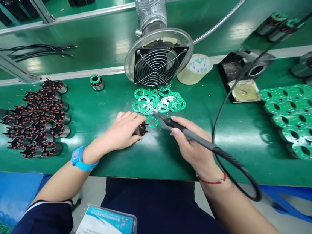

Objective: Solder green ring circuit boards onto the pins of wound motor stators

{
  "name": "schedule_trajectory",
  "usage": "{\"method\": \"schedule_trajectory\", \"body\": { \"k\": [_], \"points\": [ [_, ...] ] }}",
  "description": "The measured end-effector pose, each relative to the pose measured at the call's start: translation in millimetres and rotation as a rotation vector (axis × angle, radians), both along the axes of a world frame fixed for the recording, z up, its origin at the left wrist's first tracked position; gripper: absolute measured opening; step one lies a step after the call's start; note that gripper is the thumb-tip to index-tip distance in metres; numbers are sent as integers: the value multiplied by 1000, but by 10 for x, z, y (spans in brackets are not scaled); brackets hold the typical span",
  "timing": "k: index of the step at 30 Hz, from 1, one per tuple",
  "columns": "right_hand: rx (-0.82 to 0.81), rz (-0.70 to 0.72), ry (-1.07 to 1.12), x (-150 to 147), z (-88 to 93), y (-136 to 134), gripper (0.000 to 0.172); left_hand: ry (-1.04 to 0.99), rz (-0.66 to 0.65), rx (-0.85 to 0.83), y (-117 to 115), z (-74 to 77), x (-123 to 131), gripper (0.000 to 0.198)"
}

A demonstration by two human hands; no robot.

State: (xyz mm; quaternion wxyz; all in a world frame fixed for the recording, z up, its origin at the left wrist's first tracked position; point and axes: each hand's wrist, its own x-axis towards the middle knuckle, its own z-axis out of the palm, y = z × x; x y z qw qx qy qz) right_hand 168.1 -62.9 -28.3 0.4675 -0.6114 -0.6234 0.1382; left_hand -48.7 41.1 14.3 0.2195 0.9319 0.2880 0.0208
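My left hand is closed round a motor stator with dark pins and copper windings, which lies on its side on the green bench. The hand covers most of it. In my right hand is a soldering iron, gripped like a pen, its tip pointing up and left. A single green ring-shaped circuit board lies between the stator and the iron. Just beyond it spreads a loose pile of green ring boards, close to the iron's tip.
A fume extractor fan hangs over the pile. Left stand rows of stators and one green-topped stator. Right are a roll of tape, an iron stand and rows of green-topped stators. The iron's cable loops beside my right arm.
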Motion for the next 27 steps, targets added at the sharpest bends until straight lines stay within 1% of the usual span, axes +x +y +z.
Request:
{"method": "schedule_trajectory", "body": {
  "k": [3, 6, 8, 10, 14, 18, 23, 27],
  "points": [
    [-14, -59, 109, 53, -115, -124, 21, -35, -1, -66, -17, -75, 27, 48],
    [-15, -75, 204, 63, -211, -208, 19, -157, 63, -143, -14, -187, -16, 56],
    [-19, -66, 242, 53, -233, -224, 19, -238, 121, -151, 10, -239, -59, 57],
    [-37, -50, 252, 39, -226, -217, 20, -284, 150, -145, 41, -266, -87, 52],
    [-73, -27, 241, 20, -196, -195, 19, -307, 124, -130, 72, -279, -82, 46],
    [-101, -40, 236, 22, -201, -207, 20, -304, 84, -94, 62, -277, -55, 44],
    [-110, -34, 218, 20, -190, -208, 22, -284, 71, -38, 47, -264, -58, 41],
    [-100, -28, 219, 18, -184, -205, 19, -278, 55, -5, 46, -257, -66, 41]
  ]
}}
